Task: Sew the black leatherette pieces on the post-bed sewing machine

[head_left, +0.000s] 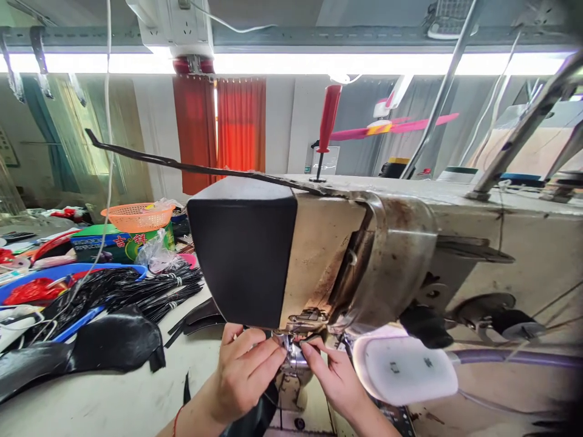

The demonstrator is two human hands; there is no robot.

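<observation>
A worn industrial sewing machine (392,243) fills the middle and right of the head view, its head end covered by a black panel (243,255). Under it sits the metal presser foot (291,352). My left hand (241,373) has its fingers curled and pinched at the left side of the foot, over a black piece of material (257,419) that runs down beneath my wrist. My right hand (330,373) pinches at the right side of the foot with thumb and forefinger. What the fingertips grip is too small to make out.
A white lamp head (403,370) hangs just right of my right hand. Left on the table lie black leather pieces (113,340), a bundle of black strips (159,291), a blue tray (68,273) and an orange basket (136,215). A red-handled screwdriver (328,121) stands on the machine top.
</observation>
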